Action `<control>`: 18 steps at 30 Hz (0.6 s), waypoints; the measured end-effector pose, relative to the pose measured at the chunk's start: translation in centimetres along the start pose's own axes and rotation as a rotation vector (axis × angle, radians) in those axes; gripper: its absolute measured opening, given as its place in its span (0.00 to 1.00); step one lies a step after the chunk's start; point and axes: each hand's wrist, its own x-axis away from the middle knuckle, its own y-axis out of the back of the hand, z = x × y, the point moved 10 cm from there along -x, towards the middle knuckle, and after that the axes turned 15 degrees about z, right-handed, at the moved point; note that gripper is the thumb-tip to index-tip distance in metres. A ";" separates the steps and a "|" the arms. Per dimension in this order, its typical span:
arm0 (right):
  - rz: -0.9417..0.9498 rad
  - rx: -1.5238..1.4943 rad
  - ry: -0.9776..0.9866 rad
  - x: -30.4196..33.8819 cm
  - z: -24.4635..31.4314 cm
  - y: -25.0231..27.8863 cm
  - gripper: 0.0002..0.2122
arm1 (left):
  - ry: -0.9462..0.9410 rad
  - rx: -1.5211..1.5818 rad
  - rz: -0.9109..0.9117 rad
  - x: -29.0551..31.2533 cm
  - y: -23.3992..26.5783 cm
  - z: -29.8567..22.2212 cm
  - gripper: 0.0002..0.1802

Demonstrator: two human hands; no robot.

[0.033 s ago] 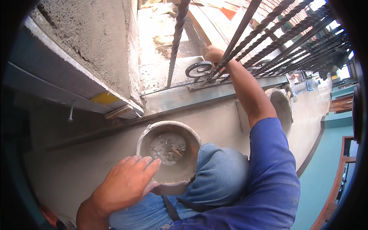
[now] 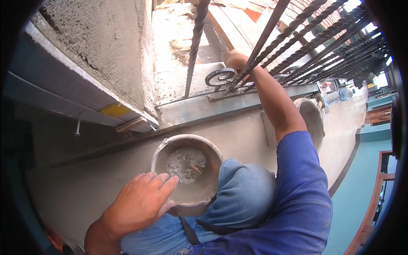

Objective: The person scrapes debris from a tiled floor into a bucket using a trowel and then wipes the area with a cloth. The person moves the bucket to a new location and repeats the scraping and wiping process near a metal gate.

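My left hand hangs over the near left rim of a round, mortar-stained bucket, its fingers extended and holding nothing. Grey rubble and a small wood sliver lie at the bottom of the bucket. My right arm reaches forward past the twisted iron bars. Beyond them, my right hand is closed beside a long wooden board. Bright glare washes out its fingers, and whatever they hold is unclear. A black iron scroll stands just left of that hand.
A rough cement pillar rises at the left above a panel with a protruding bolt. A sill runs below the bars. A second bucket stands right of my arm, with a clear plastic bottle beyond it.
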 end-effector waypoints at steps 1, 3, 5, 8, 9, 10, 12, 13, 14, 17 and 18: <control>-0.019 0.313 0.080 0.4 1.3 0.7 0.06 | 0.000 -0.003 -0.011 -0.4 0.2 0.2 0.31; 0.008 0.287 0.005 1.0 0.8 1.7 0.05 | -0.003 0.000 -0.005 -0.7 0.2 0.4 0.31; 0.020 0.295 -0.061 1.5 0.5 2.4 0.05 | -0.003 -0.003 0.004 -1.0 0.2 0.5 0.31; 0.072 0.289 -0.066 1.4 1.0 2.5 0.05 | -0.013 -0.018 -0.004 -1.3 0.4 0.7 0.31; 0.069 0.266 -0.027 1.4 1.6 2.5 0.05 | -0.008 -0.004 0.009 -1.5 0.3 0.8 0.31; 0.084 0.239 -0.017 1.2 1.8 2.4 0.05 | -0.006 0.003 0.019 -1.6 0.2 0.9 0.31; 0.063 0.240 -0.031 1.2 1.9 2.5 0.05 | -0.012 0.008 0.022 -1.8 0.2 1.0 0.31; 0.076 0.229 -0.056 1.1 1.7 2.5 0.06 | -0.020 0.007 0.015 -1.9 0.2 1.0 0.31; 0.062 0.235 -0.048 1.2 1.8 2.5 0.06 | -0.024 0.001 0.017 -2.0 0.2 1.0 0.31; 0.060 0.229 -0.033 1.2 1.7 2.1 0.06 | -0.043 -0.005 -0.002 -2.0 0.3 0.8 0.31; 0.053 0.235 -0.022 1.1 1.6 1.9 0.06 | -0.040 0.003 0.001 -2.1 0.2 0.9 0.31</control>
